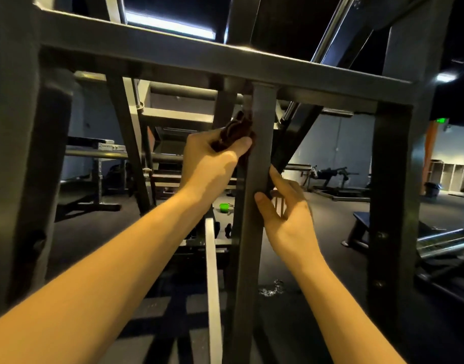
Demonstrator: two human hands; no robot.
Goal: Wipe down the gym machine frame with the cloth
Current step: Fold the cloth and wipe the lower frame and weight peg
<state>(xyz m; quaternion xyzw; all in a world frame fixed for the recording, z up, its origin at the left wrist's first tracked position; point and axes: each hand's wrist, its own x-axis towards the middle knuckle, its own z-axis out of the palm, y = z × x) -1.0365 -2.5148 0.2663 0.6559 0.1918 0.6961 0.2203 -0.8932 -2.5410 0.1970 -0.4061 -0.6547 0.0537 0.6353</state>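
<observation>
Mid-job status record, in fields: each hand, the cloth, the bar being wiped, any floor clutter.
left hand: grips the cloth, pressing it to the left side of the post
right hand: holds the post lower down, thumb on its front
cloth: dark, bunched, near the post's top
post: upright grey bar, joined to the crossbar above
floor: small green object beyond the post

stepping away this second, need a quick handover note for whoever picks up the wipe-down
Left hand grips the dark cloth, pressed to the left side of the central upright post, just under the cross beam.
Right hand holds the same post lower down, thumb on its front face.
Done: unclear which parts are wiped.
Left: probably the post below the cloth, and the beam.
</observation>
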